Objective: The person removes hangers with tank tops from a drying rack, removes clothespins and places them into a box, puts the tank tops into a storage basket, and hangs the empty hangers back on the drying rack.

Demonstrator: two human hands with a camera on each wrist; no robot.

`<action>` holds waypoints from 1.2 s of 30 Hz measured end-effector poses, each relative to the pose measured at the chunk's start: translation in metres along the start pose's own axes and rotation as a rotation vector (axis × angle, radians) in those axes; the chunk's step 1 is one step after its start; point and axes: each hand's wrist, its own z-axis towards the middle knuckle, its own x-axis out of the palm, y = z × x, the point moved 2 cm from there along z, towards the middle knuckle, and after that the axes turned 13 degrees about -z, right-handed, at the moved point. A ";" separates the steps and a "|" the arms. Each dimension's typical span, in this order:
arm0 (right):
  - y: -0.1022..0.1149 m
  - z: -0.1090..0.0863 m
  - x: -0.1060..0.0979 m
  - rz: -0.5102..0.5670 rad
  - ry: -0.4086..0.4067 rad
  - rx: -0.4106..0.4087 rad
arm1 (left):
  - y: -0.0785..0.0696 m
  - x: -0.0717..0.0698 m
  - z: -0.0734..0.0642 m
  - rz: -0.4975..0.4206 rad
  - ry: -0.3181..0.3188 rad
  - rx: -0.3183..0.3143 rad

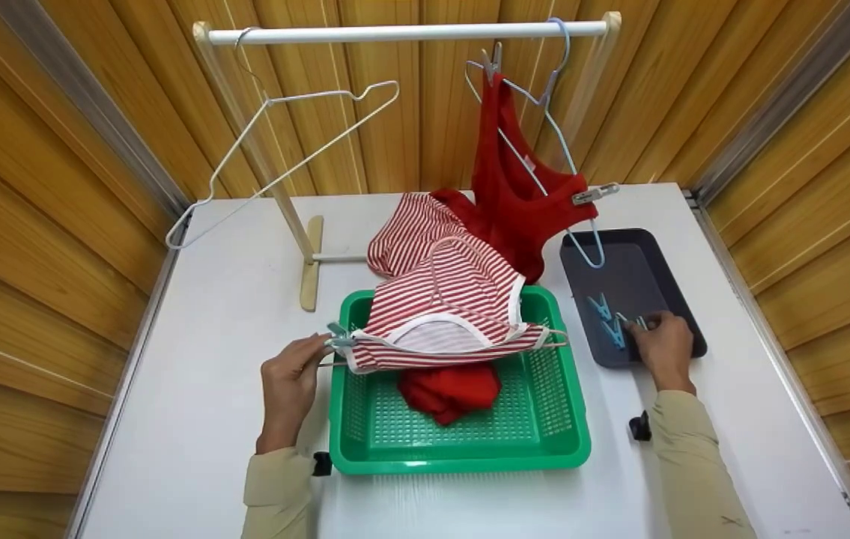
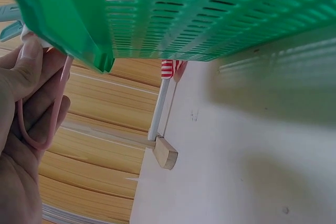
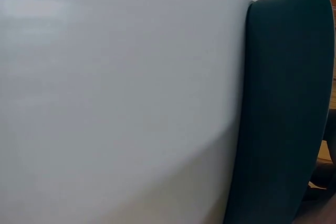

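Observation:
A red-and-white striped tank top (image 1: pixel 425 307) on a pink hanger (image 2: pixel 58 98) lies across the green basket (image 1: pixel 458 466). My left hand (image 1: pixel 292 382) pinches the top's white-edged strap at the hanger's left end. A light-blue clothespin (image 1: pixel 340 337) is clipped at that strap, just beyond my left fingertips. Over the dark tray (image 1: pixel 623 262), my right hand (image 1: pixel 663 348) pinches a clothespin (image 1: pixel 630 322) between thumb and fingers. More blue clothespins (image 1: pixel 612 333) lie beside it. In the right wrist view the tray's wall (image 3: pixel 283 103) hides most of that hand.
A white-barred rack (image 1: pixel 410 32) stands behind. From it hang a bare white hanger (image 1: pixel 305 161) at left and a blue hanger (image 1: pixel 565 142) with a red garment (image 1: pixel 499 165) held by grey clothespins (image 1: pixel 595 194). Red cloth (image 1: pixel 451 393) lies in the basket.

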 end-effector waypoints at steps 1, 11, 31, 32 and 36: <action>0.001 -0.001 0.000 0.005 0.003 0.004 | 0.000 0.000 0.000 -0.001 -0.001 -0.005; 0.012 -0.002 -0.008 0.039 -0.011 0.001 | 0.002 0.001 0.001 0.005 -0.005 0.008; 0.037 -0.016 -0.020 0.094 -0.036 -0.032 | 0.002 0.004 -0.001 -0.002 -0.012 0.057; 0.038 -0.017 -0.020 0.096 -0.033 -0.032 | 0.002 0.004 -0.001 -0.001 -0.013 0.058; 0.041 -0.017 -0.021 0.103 -0.034 -0.034 | 0.003 0.004 0.000 0.000 -0.019 0.057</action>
